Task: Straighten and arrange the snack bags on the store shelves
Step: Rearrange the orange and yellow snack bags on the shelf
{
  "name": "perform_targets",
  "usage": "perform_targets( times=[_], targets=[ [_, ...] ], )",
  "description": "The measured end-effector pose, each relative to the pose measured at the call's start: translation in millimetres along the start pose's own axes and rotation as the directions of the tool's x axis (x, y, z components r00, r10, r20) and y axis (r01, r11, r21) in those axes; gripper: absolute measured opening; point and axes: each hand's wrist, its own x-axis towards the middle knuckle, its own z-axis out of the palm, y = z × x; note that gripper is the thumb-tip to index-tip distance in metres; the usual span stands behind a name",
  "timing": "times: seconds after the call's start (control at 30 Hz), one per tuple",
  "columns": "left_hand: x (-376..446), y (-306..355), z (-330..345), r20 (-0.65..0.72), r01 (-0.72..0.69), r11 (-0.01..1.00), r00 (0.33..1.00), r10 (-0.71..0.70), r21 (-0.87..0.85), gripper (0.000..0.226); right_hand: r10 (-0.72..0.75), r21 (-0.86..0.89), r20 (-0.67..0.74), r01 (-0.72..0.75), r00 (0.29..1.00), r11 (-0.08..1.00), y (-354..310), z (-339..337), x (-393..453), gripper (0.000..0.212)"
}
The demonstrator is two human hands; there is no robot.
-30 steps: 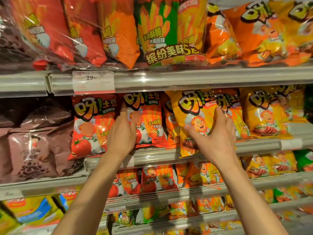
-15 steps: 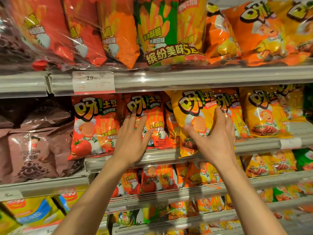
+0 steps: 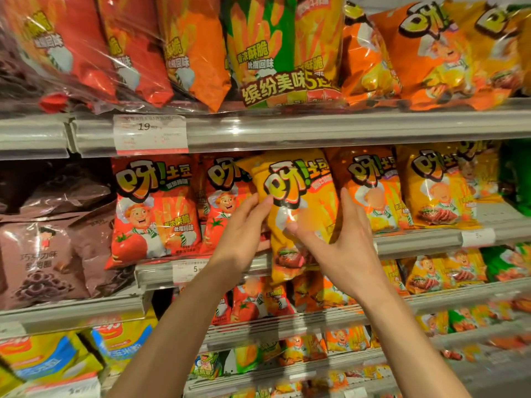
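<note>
A yellow snack bag (image 3: 301, 179) leans tilted in the middle shelf row, its bottom hanging over the shelf rail (image 3: 416, 242). My right hand (image 3: 342, 245) grips it from the right, thumb across its front and fingers up along its right edge. My left hand (image 3: 244, 228) touches the bag's left edge with straight fingers. The bag partly covers a red tomato bag (image 3: 221, 202). Another red tomato bag (image 3: 155, 208) stands upright to the left. An orange bag (image 3: 370, 188) and a yellow bag (image 3: 436, 188) stand to the right.
Large multipacks (image 3: 281, 53) fill the shelf above, behind a rail with a price tag (image 3: 150, 135). Brown chocolate snack bags (image 3: 43, 254) stand at the left. Lower shelves hold several small red, orange and yellow bags (image 3: 431, 274). A green bag (image 3: 517, 179) is at the far right.
My left hand left the red tomato bag and moved right onto the yellow bag. The yellow bag shifted left and tilted, now overlapping the second red bag.
</note>
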Motion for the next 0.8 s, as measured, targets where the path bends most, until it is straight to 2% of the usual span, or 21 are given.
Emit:
perform_targets(
  times=[0.1,0.2,0.3,0.43,0.57,0.63,0.8],
  targets=[
    [-9.9,-3.7,-14.1,-0.046,-0.045,0.998,0.998,0.047,0.044,0.040,-0.006,0.097,0.035,0.002,0.999,0.995,-2.3,5.0,-3.6,0.098],
    [-14.6,-10.1,-33.3,-0.069,-0.071,0.997,0.995,0.072,0.016,0.034,0.017,0.205,-0.004,-0.016,1.000,0.979,-7.1,15.9,-6.6,0.059],
    [-23.5,-14.1,-53.4,-0.101,-0.105,0.994,0.989,0.105,0.004,0.047,0.014,0.249,-0.054,0.000,0.998,0.968,-16.6,34.0,-13.3,0.034],
    [-37.1,-30.0,-86.2,-0.099,-0.148,0.989,0.984,0.150,0.024,0.051,0.044,0.308,-0.047,-0.027,0.998,0.951,-28.2,59.0,-31.5,0.020],
    [-50.2,-42.4,-106.4,-0.027,-0.153,0.985,0.987,0.155,0.075,0.044,0.104,0.344,-0.047,-0.081,0.994,0.935,-29.7,73.8,-53.7,0.018],
    [-57.1,-48.2,-107.1,-0.015,-0.180,0.974,0.983,0.184,0.141,0.041,0.139,0.353,-0.054,-0.111,0.989,0.929,-25.9,75.9,-63.8,0.019],
    [-76.1,-63.7,-77.6,-0.021,-0.195,0.954,0.979,0.205,0.228,0.056,0.198,0.332,-0.054,-0.169,0.979,0.928,-3.7,57.5,-87.2,0.021]
  ],
)
